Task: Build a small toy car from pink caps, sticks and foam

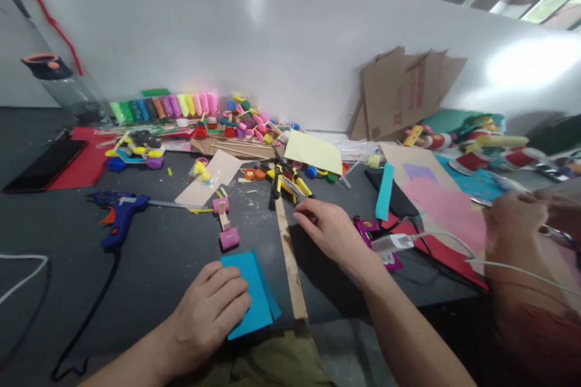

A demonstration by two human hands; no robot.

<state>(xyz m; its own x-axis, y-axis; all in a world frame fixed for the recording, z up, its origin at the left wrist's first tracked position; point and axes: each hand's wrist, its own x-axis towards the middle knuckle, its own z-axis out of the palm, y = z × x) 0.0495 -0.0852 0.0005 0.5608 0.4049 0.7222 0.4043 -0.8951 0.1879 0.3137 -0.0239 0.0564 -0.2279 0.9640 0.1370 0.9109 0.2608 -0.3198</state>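
Observation:
My left hand point(212, 305) is closed on a folded sheet of blue paper point(254, 296), its fingers lying over the near left part, by the table's front edge. My right hand point(329, 230) has its fingers curled beside tools with yellow and black handles point(278, 181). A narrow metal piece point(293, 187) runs up to its fingertips; what the fingers hold is partly hidden. Between the hands a wooden strip point(290, 266) lies on the table. Left of it sits a small piece of sticks with purple rollers point(229, 238).
A blue glue gun point(121, 216) with a black cord lies left, near a phone point(43, 163). Coloured clay packs point(166, 107) line the back. Cardboard point(403, 97) leans on the partition. A purple device point(393, 261) with cables lies right. Another person's hands point(517, 214) work far right.

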